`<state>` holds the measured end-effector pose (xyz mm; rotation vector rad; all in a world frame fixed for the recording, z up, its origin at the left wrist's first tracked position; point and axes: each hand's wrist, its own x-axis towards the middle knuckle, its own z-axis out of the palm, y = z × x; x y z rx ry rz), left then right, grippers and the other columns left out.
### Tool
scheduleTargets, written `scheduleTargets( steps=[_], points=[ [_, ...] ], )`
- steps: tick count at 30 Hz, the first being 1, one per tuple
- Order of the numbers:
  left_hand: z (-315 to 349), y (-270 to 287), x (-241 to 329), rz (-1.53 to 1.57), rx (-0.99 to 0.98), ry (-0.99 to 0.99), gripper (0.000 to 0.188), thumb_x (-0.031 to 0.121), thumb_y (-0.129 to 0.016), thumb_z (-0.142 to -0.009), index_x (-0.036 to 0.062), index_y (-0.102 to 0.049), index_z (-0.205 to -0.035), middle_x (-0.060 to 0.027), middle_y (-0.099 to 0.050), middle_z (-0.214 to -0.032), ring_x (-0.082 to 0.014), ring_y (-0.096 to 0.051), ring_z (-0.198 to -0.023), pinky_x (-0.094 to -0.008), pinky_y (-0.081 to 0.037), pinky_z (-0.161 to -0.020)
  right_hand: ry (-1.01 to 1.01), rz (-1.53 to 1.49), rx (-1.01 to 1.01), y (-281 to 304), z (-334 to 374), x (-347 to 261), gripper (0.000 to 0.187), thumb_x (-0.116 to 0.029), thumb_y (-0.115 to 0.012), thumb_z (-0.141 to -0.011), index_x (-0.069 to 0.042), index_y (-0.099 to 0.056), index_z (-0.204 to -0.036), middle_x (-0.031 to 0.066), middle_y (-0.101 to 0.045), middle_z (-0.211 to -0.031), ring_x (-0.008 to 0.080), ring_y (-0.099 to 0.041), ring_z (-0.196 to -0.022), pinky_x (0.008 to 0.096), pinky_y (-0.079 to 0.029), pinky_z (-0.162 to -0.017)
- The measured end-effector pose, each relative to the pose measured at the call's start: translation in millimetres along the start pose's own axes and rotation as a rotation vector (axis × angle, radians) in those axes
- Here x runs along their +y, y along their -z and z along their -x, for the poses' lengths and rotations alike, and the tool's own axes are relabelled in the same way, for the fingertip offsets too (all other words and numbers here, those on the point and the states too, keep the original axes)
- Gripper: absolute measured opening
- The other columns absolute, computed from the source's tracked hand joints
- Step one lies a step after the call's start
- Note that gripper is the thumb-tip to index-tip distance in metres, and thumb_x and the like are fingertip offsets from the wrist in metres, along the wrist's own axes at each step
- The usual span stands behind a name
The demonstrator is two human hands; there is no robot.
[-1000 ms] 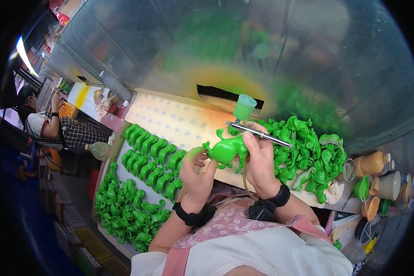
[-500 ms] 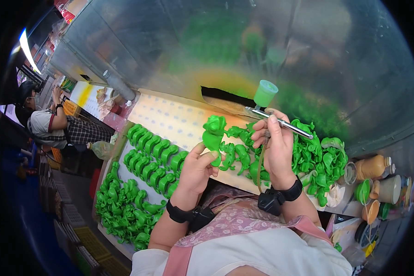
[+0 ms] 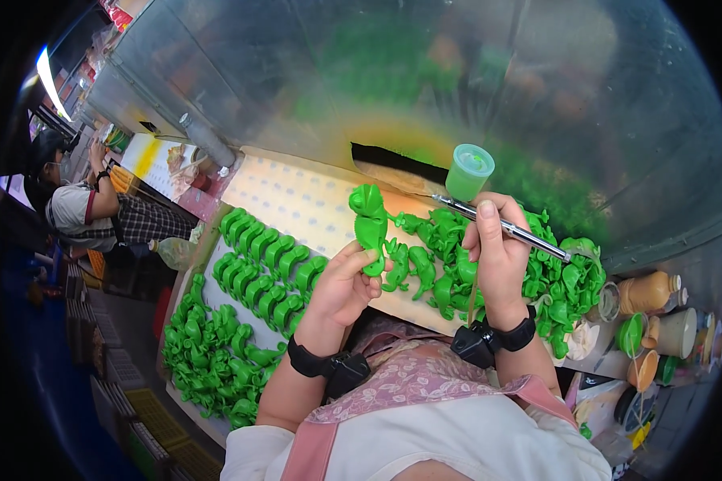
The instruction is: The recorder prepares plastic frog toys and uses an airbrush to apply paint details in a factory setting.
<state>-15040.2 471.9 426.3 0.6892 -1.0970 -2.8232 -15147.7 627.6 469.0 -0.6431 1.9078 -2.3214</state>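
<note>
Between the thumb and fingers of my left hand (image 3: 348,282), a green plastic lizard figure (image 3: 370,227) is held upright by its lower end. My right hand (image 3: 501,248) grips a silver airbrush (image 3: 529,235) like a pen, its front end pointing left toward the figure, with a gap between them. A translucent cup (image 3: 468,171) of green paint stands on the airbrush. Below and behind my right hand lie loose green figures (image 3: 423,266), with a dense heap of them (image 3: 569,276) to the right.
Left of me, a tray (image 3: 208,290) carries neat rows of green pieces (image 3: 257,240) and a loose pile (image 3: 208,361). A metal booth wall (image 3: 297,80) with a dark slot (image 3: 393,166) rises behind. Paint jars (image 3: 648,293) and cups stand at right. Another person (image 3: 80,200) works at far left.
The lizard figure has turned in my left hand and shows a different side. My right hand and the airbrush have shifted right, away from the figure.
</note>
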Motion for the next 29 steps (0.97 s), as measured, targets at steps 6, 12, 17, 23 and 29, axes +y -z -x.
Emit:
scheduleTargets(
  steps=[6,12,17,23,29],
  points=[
    [0.8,-4.6,-3.9,-0.156,0.070,-0.130,0.023,0.008,-0.048,-0.081,0.0062,-0.046,-0.104,-0.0080,-0.057,-0.080,-0.0090,-0.054,-0.056,-0.0182,-0.044,-0.045,-0.024,0.002,-0.011,1.9,2.4,2.3,0.020,-0.022,-0.048,-0.086,-0.002,-0.049,-0.081,-0.0021,-0.044,-0.056,0.0032,-0.039,-0.049,0.0179,-0.030,-0.044],
    [2.8,-10.8,-5.7,-0.270,0.128,-0.234,0.031,0.003,-0.051,-0.078,0.0032,-0.044,-0.109,-0.0122,-0.058,-0.085,-0.0129,-0.058,-0.064,-0.0220,-0.047,-0.046,-0.026,0.017,-0.016,2.9,4.0,4.4,0.020,-0.022,-0.047,-0.086,-0.002,-0.049,-0.080,-0.0024,-0.044,-0.055,0.0031,-0.039,-0.049,0.0180,-0.030,-0.044],
    [0.6,-11.2,-7.1,-0.310,0.122,-0.282,0.034,0.004,-0.053,-0.078,0.0029,-0.042,-0.110,-0.0146,-0.058,-0.089,-0.0145,-0.059,-0.065,-0.0229,-0.049,-0.047,-0.028,0.011,-0.022,3.1,3.9,5.2,0.021,-0.022,-0.047,-0.086,-0.002,-0.049,-0.080,-0.0023,-0.044,-0.055,0.0032,-0.038,-0.048,0.0180,-0.030,-0.044],
    [-1.0,-11.9,-6.9,-0.309,0.162,-0.291,0.031,0.006,-0.052,-0.079,0.0030,-0.043,-0.109,-0.0143,-0.058,-0.087,-0.0136,-0.057,-0.058,-0.0229,-0.048,-0.047,-0.028,0.036,-0.017,3.2,2.5,5.6,0.022,-0.023,-0.047,-0.086,-0.003,-0.049,-0.080,-0.0020,-0.044,-0.054,0.0032,-0.038,-0.048,0.0181,-0.030,-0.044],
    [-3.8,-0.8,-4.3,-0.085,0.052,-0.144,0.034,0.014,-0.054,-0.080,0.0038,-0.042,-0.110,-0.0132,-0.058,-0.085,-0.0149,-0.055,-0.052,-0.0238,-0.048,-0.049,-0.033,0.043,-0.010,1.6,1.6,7.5,0.022,-0.024,-0.047,-0.086,-0.003,-0.049,-0.080,-0.0021,-0.044,-0.054,0.0031,-0.038,-0.049,0.0181,-0.030,-0.045]
  ],
)
